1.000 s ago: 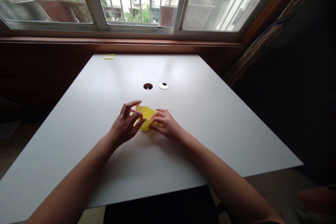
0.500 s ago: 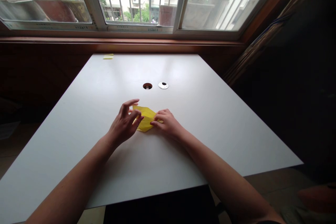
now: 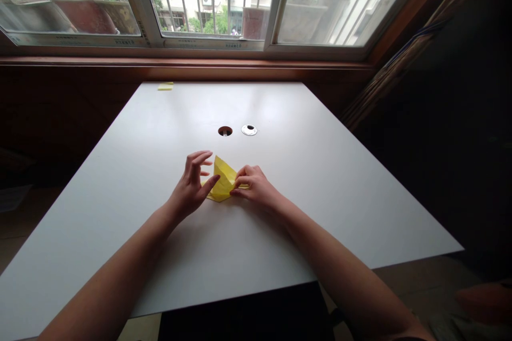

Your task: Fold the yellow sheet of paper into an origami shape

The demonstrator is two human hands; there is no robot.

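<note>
A folded piece of yellow paper (image 3: 222, 181) lies on the white table (image 3: 304, 181), with one flap raised to a point. My left hand (image 3: 192, 187) sits at its left side, thumb touching the lower edge and the other fingers spread and curled above it. At the paper's right side, my right hand (image 3: 253, 186) pinches the paper against the table with closed fingers.
A round cable hole (image 3: 225, 131) and a silver-white cap (image 3: 249, 130) lie beyond the paper. A small yellow note pad (image 3: 165, 86) rests at the table's far left edge. A window (image 3: 208, 0) and a wooden sill run behind the table.
The paper's upper flap has been lifted into an upright point. My left fingers have drawn back slightly; my right hand stays pressed on the right side.
</note>
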